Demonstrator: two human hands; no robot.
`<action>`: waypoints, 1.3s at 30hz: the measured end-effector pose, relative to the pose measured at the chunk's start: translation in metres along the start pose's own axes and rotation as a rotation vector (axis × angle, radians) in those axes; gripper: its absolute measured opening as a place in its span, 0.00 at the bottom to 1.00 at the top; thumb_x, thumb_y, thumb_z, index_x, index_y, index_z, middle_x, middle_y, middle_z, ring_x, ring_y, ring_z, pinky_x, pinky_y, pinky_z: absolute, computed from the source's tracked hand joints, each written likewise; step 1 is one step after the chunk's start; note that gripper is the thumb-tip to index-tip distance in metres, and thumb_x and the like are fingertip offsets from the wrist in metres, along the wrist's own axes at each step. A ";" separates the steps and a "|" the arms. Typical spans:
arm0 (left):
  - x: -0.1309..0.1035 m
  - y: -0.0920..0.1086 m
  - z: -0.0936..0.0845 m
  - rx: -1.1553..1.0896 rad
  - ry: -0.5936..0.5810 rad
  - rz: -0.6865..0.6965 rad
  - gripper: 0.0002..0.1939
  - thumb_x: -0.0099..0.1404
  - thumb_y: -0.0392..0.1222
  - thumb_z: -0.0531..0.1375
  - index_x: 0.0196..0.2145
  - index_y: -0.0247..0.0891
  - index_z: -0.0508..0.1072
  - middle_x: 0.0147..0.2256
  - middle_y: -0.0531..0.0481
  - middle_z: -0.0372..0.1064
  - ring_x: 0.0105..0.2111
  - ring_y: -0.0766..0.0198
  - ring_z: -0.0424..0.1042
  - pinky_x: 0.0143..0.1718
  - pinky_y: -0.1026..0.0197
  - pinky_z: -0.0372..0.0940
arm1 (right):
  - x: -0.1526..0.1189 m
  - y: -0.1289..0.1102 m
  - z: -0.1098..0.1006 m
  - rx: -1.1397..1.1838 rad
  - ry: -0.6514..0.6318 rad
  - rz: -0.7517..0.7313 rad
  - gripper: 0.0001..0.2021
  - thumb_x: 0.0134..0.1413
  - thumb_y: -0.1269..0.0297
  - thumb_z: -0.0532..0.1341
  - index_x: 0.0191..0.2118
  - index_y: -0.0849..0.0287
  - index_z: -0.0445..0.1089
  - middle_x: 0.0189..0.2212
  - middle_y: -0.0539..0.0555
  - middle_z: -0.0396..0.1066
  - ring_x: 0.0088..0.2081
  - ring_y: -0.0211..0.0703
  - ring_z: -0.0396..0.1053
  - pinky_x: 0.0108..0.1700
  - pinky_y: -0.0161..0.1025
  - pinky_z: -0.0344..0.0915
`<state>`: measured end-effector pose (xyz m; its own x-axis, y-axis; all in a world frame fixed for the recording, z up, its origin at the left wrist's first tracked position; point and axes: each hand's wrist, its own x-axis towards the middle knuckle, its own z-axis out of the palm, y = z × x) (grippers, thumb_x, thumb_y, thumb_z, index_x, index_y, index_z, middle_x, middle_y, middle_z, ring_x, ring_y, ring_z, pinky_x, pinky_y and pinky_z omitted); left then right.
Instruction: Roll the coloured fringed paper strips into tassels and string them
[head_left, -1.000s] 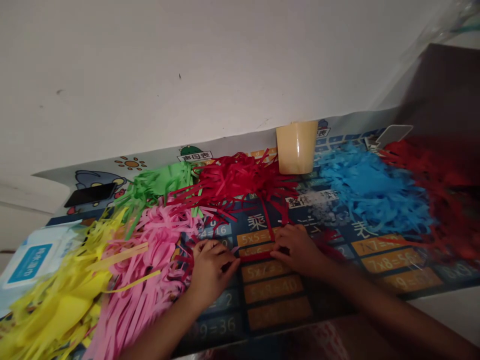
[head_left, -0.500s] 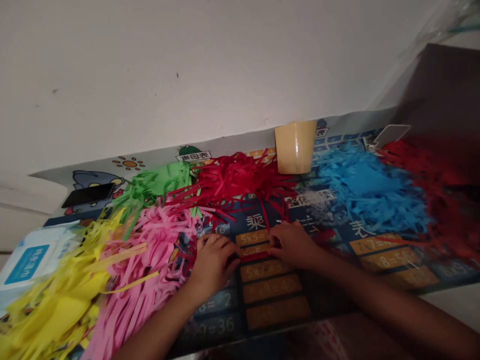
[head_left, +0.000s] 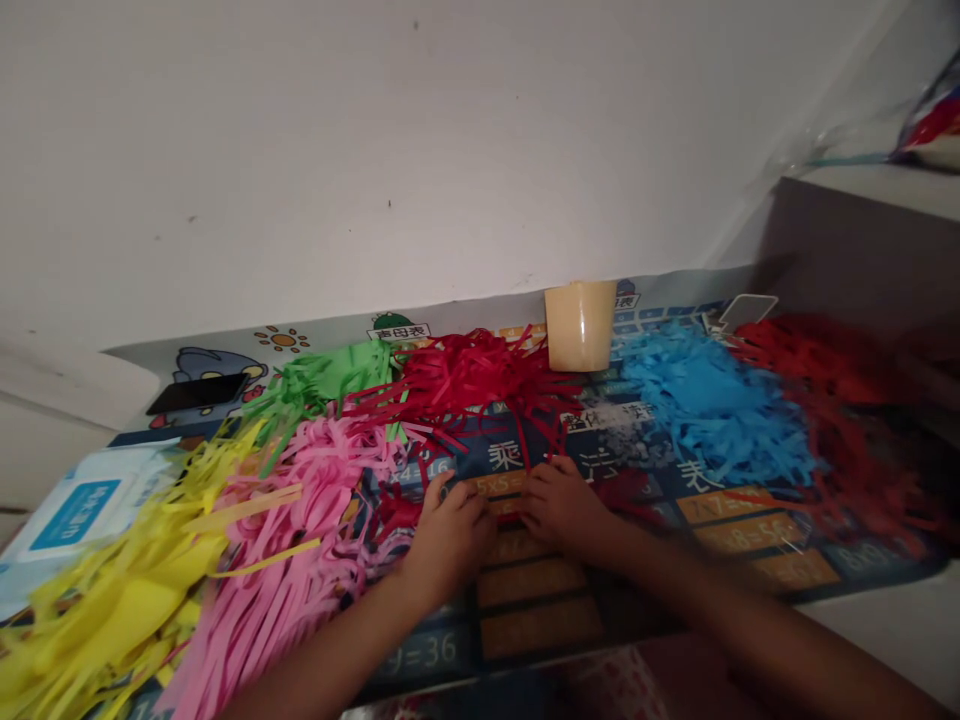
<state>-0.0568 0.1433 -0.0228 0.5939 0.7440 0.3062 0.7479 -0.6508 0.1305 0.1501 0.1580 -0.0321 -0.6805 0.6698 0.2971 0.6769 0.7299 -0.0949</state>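
Near the middle of the printed mat, my left hand and my right hand are close together with fingers curled. A thin red strip runs between them, its ends hidden under the fingers of both hands. More red strips lie beside my left hand. Behind the hands is a pile of red paper strips, and some of its strands reach down toward my right hand. Pink strips lie left of my left hand.
Yellow strips, green strips, a wipes pack and a black phone are on the left. A yellow cup stands at the back. Blue strips and darker red strips lie right, on the mat.
The view has shifted, so the wall fills more of it. My hands have come closer together, and a shorter length of the red strip shows between them.
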 end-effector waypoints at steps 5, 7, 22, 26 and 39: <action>-0.010 -0.001 -0.002 0.085 -0.026 0.034 0.12 0.67 0.28 0.55 0.34 0.44 0.73 0.32 0.58 0.73 0.41 0.59 0.68 0.59 0.42 0.47 | -0.004 -0.008 0.006 -0.030 0.051 -0.020 0.02 0.61 0.66 0.62 0.37 0.56 0.71 0.36 0.52 0.73 0.43 0.46 0.63 0.48 0.48 0.51; -0.018 -0.006 0.000 0.058 -0.003 0.038 0.11 0.66 0.29 0.58 0.37 0.45 0.73 0.33 0.58 0.74 0.42 0.59 0.69 0.57 0.43 0.49 | -0.012 -0.005 0.007 -0.034 0.062 -0.018 0.03 0.62 0.68 0.61 0.35 0.57 0.71 0.34 0.51 0.73 0.41 0.44 0.63 0.46 0.46 0.52; -0.033 -0.013 -0.001 -0.160 0.099 -0.062 0.07 0.68 0.39 0.59 0.37 0.51 0.77 0.31 0.57 0.76 0.38 0.61 0.69 0.51 0.47 0.50 | -0.012 -0.007 0.014 0.081 0.109 -0.042 0.05 0.63 0.66 0.59 0.37 0.54 0.73 0.35 0.50 0.75 0.42 0.44 0.64 0.46 0.46 0.50; -0.037 -0.018 -0.002 -0.302 0.100 -0.138 0.06 0.67 0.42 0.60 0.34 0.48 0.78 0.31 0.54 0.76 0.37 0.60 0.69 0.44 0.52 0.56 | -0.021 0.005 0.009 0.347 0.067 0.182 0.05 0.56 0.63 0.67 0.29 0.53 0.74 0.32 0.48 0.74 0.39 0.42 0.64 0.42 0.43 0.51; -0.024 -0.009 -0.003 -0.141 -0.051 -0.294 0.02 0.62 0.37 0.63 0.31 0.41 0.75 0.32 0.50 0.74 0.37 0.56 0.68 0.42 0.49 0.54 | -0.003 0.001 -0.004 0.227 -0.129 0.324 0.03 0.51 0.66 0.66 0.29 0.56 0.72 0.31 0.50 0.72 0.38 0.44 0.64 0.39 0.43 0.49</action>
<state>-0.0790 0.1305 -0.0282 0.3749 0.9075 0.1892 0.8435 -0.4187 0.3364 0.1543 0.1562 -0.0295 -0.4818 0.8708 0.0977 0.7924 0.4806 -0.3756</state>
